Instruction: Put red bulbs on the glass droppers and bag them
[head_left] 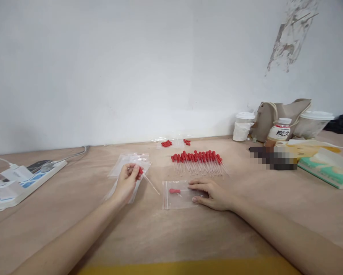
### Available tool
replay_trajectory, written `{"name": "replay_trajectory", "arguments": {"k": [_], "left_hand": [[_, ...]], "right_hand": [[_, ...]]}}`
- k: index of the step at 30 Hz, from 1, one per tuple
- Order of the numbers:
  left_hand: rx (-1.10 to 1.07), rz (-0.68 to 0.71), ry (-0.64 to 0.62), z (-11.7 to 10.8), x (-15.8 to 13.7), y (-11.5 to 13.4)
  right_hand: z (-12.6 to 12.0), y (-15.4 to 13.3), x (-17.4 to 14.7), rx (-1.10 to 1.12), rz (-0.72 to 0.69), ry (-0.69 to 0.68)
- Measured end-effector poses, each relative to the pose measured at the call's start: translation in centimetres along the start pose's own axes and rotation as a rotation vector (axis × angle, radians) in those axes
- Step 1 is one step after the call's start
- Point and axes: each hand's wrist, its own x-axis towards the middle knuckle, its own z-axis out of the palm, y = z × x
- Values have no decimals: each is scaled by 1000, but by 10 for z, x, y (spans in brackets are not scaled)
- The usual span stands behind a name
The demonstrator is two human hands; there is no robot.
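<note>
Between the thumb and fingers of my left hand (128, 178) is a dropper (150, 182), held by its red bulb with the clear tube slanting down to the right. Under and beside that hand lie clear zip bags (117, 165). My right hand (213, 194) rests with fingers stretched over the right end of a clear zip bag (175, 202). Inside this bag a second dropper (174, 190) shows its red bulb; the fingers hide part of its tube. Beyond the hands, several red-bulbed droppers (200, 157) lie side by side in a row, tubes toward me.
Small red bulbs (166, 143) sit by the wall on clear plastic. A power strip (35, 181) with cables lies at left. At right stand a lidded cup (243, 128), a bottle (279, 131), a bag (265, 118) and a larger cup (313, 124), with a green tissue pack (326, 172) nearer me.
</note>
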Motion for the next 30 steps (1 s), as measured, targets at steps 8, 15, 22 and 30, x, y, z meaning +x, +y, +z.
{"name": "replay_trajectory", "arguments": {"k": [8, 15, 22, 30], "left_hand": [[-50, -130, 11, -7, -20, -18], [78, -179, -192, -1, -33, -2], [129, -188, -206, -8, -34, 5], [-4, -200, -138, -16, -27, -11]], "right_hand": [[0, -1, 0, -2, 3, -5], [0, 0, 0, 2, 14, -3], [2, 1, 0, 2, 10, 7], [2, 1, 0, -9, -7, 16]]}}
